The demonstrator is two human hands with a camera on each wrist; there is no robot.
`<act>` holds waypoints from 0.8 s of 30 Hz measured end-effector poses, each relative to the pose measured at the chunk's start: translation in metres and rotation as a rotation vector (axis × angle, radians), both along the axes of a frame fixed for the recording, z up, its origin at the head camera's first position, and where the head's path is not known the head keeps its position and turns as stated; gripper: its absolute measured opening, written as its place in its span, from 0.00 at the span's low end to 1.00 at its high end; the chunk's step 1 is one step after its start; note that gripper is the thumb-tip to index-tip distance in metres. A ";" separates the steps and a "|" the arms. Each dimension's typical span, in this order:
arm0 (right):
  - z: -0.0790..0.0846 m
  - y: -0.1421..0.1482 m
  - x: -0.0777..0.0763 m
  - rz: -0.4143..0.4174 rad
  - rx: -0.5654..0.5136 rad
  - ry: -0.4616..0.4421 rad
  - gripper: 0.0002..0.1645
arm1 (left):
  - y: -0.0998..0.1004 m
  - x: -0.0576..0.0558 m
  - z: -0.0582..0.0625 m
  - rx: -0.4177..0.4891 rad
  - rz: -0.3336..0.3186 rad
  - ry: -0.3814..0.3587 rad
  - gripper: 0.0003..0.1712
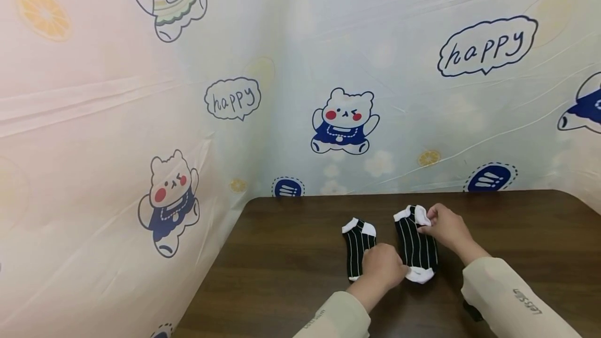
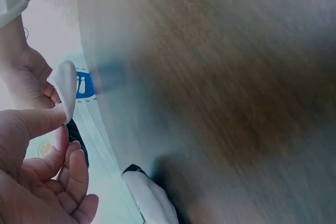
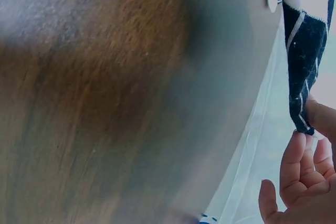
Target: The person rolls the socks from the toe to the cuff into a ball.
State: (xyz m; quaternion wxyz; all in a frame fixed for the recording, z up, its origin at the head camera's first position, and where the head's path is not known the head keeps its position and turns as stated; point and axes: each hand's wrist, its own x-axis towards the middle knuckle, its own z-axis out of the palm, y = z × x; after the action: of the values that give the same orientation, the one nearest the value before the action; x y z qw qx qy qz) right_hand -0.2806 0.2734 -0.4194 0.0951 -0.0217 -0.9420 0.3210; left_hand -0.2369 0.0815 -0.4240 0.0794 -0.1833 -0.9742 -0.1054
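Observation:
A black ankle sock [image 1: 413, 246] with thin white stripes and white toe and heel is between both hands. My left hand [image 1: 384, 266] pinches its white toe [image 2: 64, 90] between thumb and forefinger. Up at the cuff end, my right hand [image 1: 448, 227] pinches the striped fabric [image 3: 305, 66] with thumb and fingertips. A matching sock [image 1: 355, 246] lies flat on the table to the left, its lower part partly behind my left hand. The white toe [image 2: 149, 198] of that second sock shows at the bottom of the left wrist view.
The dark wooden table [image 1: 281, 265] ends at a far edge with rounded corners. Behind it and on the left hangs a pale printed curtain [image 1: 281, 134] with bears and lettering. A small black object [image 1: 471, 311] shows below the right sleeve.

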 end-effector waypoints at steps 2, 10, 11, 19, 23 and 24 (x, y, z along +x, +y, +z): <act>0.001 -0.001 -0.001 0.005 -0.001 0.019 0.25 | -0.003 0.000 0.002 0.024 -0.004 -0.005 0.15; 0.003 -0.011 0.000 0.015 -0.030 0.064 0.25 | -0.017 -0.003 0.002 0.095 -0.024 -0.019 0.15; 0.004 -0.012 0.000 0.018 -0.034 0.067 0.24 | -0.019 -0.003 0.001 0.102 -0.026 -0.020 0.15; 0.002 -0.024 -0.001 0.038 -0.062 0.109 0.24 | -0.037 -0.007 -0.006 0.229 -0.033 -0.060 0.14; 0.000 -0.030 -0.002 0.045 -0.070 0.140 0.23 | -0.046 -0.009 -0.007 0.285 -0.050 -0.049 0.14; 0.000 -0.031 -0.002 0.047 -0.070 0.149 0.23 | -0.049 -0.010 -0.008 0.300 -0.053 -0.047 0.13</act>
State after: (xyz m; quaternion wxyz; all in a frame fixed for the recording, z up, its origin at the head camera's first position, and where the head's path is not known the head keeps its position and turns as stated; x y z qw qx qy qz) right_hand -0.2827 0.2423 -0.4197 0.1563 0.0209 -0.9208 0.3567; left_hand -0.2469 0.0327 -0.4316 0.0800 -0.1927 -0.9438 -0.2562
